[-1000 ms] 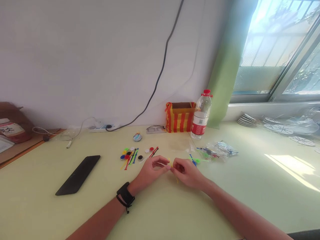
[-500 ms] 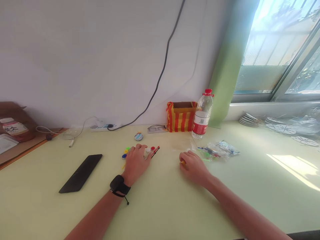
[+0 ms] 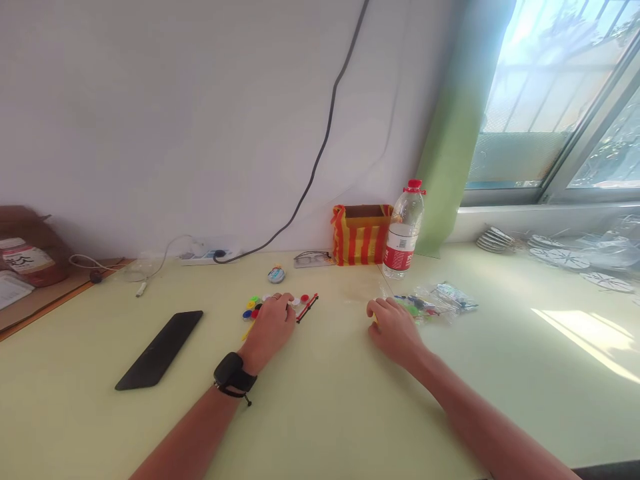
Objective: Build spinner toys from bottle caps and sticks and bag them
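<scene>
My left hand (image 3: 273,323), with a watch (image 3: 234,373) on its wrist, is over a group of small round coloured pieces. Its fingers are curled down and drawn together; a bit of black shows by the fingertips, but what they hold is unclear. Around it lie a blue piece (image 3: 247,315), a green piece (image 3: 255,299), a red piece (image 3: 305,299) and thin red and black sticks (image 3: 308,308). My right hand (image 3: 399,328) is closed round a small yellow piece (image 3: 376,319), mostly hidden by the fingers. Just beyond it lies a clear plastic bag (image 3: 440,301) with coloured parts inside.
A black flat slab (image 3: 160,349) lies to the left. Toward the wall stand a small round tin (image 3: 276,274), a red-and-yellow striped box (image 3: 361,237) and a large plastic bottle (image 3: 403,233). White patterned discs (image 3: 560,257) lie far right, and a cable (image 3: 325,140) hangs down the wall.
My left hand's fingers have drawn in, uncovering more of the round pieces and sticks. My right hand has shifted slightly right, still closed on the yellow piece.
</scene>
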### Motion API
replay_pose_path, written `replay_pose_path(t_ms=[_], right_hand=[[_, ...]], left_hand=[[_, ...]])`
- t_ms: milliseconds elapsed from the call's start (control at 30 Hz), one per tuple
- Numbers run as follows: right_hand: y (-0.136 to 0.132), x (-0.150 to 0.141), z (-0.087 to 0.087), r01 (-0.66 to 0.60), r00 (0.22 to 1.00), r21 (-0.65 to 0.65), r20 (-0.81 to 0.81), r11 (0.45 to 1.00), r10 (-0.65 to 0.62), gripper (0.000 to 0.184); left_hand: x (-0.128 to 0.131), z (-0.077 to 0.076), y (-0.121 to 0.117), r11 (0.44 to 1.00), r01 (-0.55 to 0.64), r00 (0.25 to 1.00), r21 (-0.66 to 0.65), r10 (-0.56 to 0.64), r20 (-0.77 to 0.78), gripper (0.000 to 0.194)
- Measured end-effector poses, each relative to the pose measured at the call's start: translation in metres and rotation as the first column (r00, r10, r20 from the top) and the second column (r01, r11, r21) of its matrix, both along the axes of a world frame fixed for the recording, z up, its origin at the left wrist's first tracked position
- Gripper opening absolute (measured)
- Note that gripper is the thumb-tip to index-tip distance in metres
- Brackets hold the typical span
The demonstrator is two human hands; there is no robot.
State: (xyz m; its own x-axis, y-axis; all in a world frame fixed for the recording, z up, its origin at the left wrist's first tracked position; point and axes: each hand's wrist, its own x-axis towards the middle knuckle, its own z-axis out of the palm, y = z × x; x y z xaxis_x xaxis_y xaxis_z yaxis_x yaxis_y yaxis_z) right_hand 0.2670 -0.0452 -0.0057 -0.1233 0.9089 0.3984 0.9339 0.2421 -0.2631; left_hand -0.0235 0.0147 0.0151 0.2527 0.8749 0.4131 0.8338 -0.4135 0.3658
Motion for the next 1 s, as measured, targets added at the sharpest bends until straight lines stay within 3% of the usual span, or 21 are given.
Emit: replay_pose_path(t_ms=[100,267,367,500,767,1000], right_hand=[[-0.001,-0.002,0.001,-0.008,1.000,0.010,-0.007,1.000,0.008,0.023],[-0.006,-0.008,0.007,-0.055,0.993,0.054,-0.104,0.997,0.060,0.011],[-0.011,-0.014,0.014,-0.172,0.952,0.009,-0.257,0.985,0.168,0.010],[-0.023,-0.027,0.019,-0.382,0.847,-0.085,-0.431,0.920,0.312,0.008],[-0.036,-0.041,0.024,-0.475,0.827,-0.135,-0.405,0.870,0.389,0.013],[-0.036,-0.041,0.023,-0.472,0.830,-0.145,-0.405,0.870,0.383,0.013]], left_hand=[[0.005,0.008,-0.005,0.998,0.050,0.998,0.034,-0.051,0.022,0.028],[0.015,0.014,-0.017,0.995,0.065,0.995,-0.080,-0.071,-0.070,0.032],[0.018,0.010,-0.019,0.993,0.070,0.989,-0.095,-0.082,-0.124,0.027],[0.020,0.005,-0.018,0.995,0.072,0.978,-0.072,-0.085,-0.189,0.029],[0.024,0.009,-0.020,0.997,0.056,0.975,-0.055,-0.067,-0.213,0.034],[0.022,0.008,-0.019,0.995,0.066,0.965,-0.078,-0.084,-0.249,0.032]])
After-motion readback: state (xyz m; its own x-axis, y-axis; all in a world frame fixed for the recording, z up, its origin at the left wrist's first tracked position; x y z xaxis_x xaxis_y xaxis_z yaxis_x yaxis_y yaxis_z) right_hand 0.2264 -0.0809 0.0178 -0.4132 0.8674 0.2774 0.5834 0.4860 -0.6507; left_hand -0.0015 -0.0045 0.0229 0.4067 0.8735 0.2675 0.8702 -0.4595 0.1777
